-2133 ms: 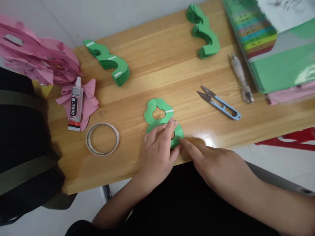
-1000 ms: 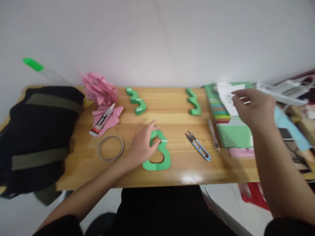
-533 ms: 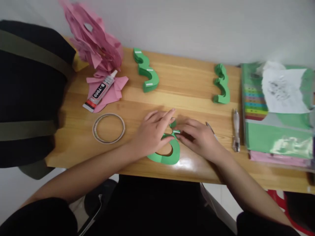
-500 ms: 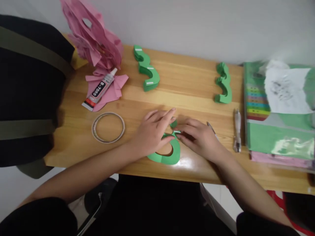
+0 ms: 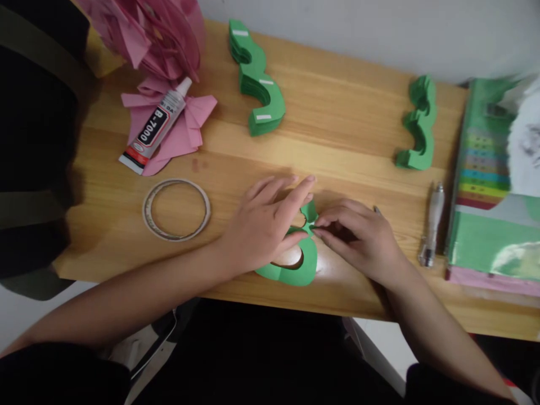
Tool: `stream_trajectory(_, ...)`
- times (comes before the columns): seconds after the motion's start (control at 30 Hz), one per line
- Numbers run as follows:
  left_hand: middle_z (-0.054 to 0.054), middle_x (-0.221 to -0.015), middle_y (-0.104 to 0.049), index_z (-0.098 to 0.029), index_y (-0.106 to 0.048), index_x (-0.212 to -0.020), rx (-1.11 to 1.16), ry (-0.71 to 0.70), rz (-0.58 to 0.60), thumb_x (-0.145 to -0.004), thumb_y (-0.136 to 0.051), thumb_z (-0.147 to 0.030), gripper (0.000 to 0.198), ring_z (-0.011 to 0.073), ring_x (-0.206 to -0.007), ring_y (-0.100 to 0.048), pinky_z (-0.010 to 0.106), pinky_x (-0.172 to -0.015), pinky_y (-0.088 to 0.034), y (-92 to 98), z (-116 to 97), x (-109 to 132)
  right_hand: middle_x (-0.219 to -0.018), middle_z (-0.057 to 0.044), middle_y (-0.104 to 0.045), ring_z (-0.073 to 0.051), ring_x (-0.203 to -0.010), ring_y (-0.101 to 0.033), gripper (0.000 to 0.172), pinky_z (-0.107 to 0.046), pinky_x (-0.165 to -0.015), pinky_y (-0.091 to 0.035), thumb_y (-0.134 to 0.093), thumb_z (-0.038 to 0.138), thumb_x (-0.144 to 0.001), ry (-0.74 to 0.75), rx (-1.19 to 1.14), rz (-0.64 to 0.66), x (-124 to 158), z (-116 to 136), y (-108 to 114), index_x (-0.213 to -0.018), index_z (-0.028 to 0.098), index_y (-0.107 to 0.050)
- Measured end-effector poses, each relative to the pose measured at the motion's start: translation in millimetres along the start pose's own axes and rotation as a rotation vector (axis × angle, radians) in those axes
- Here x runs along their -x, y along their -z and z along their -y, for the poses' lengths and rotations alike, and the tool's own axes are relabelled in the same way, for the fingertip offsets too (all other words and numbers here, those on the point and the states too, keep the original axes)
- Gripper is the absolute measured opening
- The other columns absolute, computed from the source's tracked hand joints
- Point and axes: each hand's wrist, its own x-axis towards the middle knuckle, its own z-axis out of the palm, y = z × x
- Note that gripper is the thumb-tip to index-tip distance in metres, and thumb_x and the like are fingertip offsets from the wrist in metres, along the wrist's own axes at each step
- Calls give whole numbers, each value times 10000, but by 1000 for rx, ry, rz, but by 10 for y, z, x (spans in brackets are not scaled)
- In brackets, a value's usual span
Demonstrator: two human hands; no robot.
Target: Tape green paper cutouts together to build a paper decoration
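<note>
A curved green paper cut-out (image 5: 310,261) lies on the wooden table in front of me. My left hand (image 5: 264,225) rests over its left side with fingers spread, the thumb touching the paper near its narrow middle. At that narrow part my right hand (image 5: 360,236) pinches with thumb and forefinger, beside a small white bit on the green paper. What exactly sits between those fingertips is too small to make out. Behind my hands stands a stack of wavy green cut-outs (image 5: 272,101) with white strips on top. Another green stack (image 5: 424,129) is farther right.
A roll of tape (image 5: 147,211) lies left of my hands. Behind it a B-7000 glue tube (image 5: 154,129) rests on pink pieces (image 5: 200,115). To the right are a clear-bodied pen (image 5: 433,225) and a green package (image 5: 493,242). A dark bag (image 5: 37,140) borders the left side.
The camera view has moved closer and shifted. Both hands stay at the cut-out; less of the white strip by my right fingertips shows now.
</note>
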Motion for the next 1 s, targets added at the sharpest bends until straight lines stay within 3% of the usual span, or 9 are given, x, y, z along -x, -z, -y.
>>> stream_trajectory(0.1, 143, -1275, -658, -98, -342, -1434, 1, -2, 2, -864, -689, -324, 704, 270, -1257, -529, 407, -1056, -378, -1, 0, 2, -807, -41, -630, -160, -731, -617, 118, -281, -654, -514, -638, 182, -882, 11, 33, 1, -7, 1, -7, -1000, 184, -635)
stream_trajectory(0.2, 129, -1246, -675, -98, -343, -1433, 2, -5, -3, -855, -701, -323, 716, 268, -1253, -534, 404, -1058, -382, -6, 0, 4, -836, -55, -647, -167, -755, -630, 35, -290, -667, -521, -618, 174, -891, 30, 39, 10, -24, 14, 2, -912, 187, -643)
stream_trajectory(0.3, 129, -1238, -671, -103, -362, -1415, 9, -12, 5, -855, -700, -325, 691, 257, -1218, -561, 392, -1035, -408, -11, 5, 5, -819, -45, -645, -150, -738, -631, 70, -272, -640, -519, -608, 146, -884, -26, -54, 18, -31, 35, 45, -845, 194, -640)
stream_trajectory(0.47, 100, -1189, -680, -161, -337, -1422, 12, -14, 12, -874, -672, -311, 660, 244, -1121, -613, 372, -929, -474, 10, -6, 7, -829, -30, -709, -148, -744, -667, 44, -271, -646, -541, -683, 231, -835, -340, -367, -36, 13, 78, 152, -804, 212, -658)
stream_trajectory(0.57, 111, -1120, -692, -150, -360, -1396, -51, 18, -4, -871, -667, -353, 641, 268, -1019, -631, 405, -861, -493, 35, -33, 16, -744, -19, -720, -143, -676, -670, 139, -272, -626, -550, -755, 312, -774, -577, -547, -146, 43, 92, 189, -760, 203, -669)
stream_trajectory(0.63, 107, -1017, -694, -128, -391, -1368, -83, 37, -15, -874, -650, -364, 605, 269, -922, -635, 414, -804, -499, 50, -47, 26, -671, -8, -695, -122, -588, -638, 183, -253, -565, -533, -785, 336, -737, -653, -602, -185, 52, 93, 194, -738, 192, -672)
stream_trajectory(0.73, 100, -981, -681, -122, -413, -1352, -17, 69, 9, -862, -643, -319, 576, 265, -920, -622, 420, -812, -493, 72, -47, 30, -666, -4, -685, -102, -561, -618, 186, -229, -533, -514, -793, 326, -718, -657, -624, -210, 57, 85, 165, -774, 182, -689)
stream_trajectory(0.9, 55, -1191, -688, -235, -365, -1410, 289, 91, 211, -871, -558, -140, 580, 241, -1141, -573, 472, -989, -414, 122, 1, -24, -763, -34, -722, -127, -640, -661, 223, -266, -600, -561, -754, 346, -759, -619, -594, -174, 62, 101, 108, -896, 175, -717)
stream_trajectory(1.0, 39, -1179, -697, -273, -354, -1427, 389, 90, 273, -868, -508, -90, 608, 238, -1161, -576, 514, -1019, -389, 173, 36, -45, -761, -38, -730, -151, -648, -681, 212, -309, -631, -589, -768, 342, -731, -599, -485, -322, 98, 82, 263, -862, 182, -722)
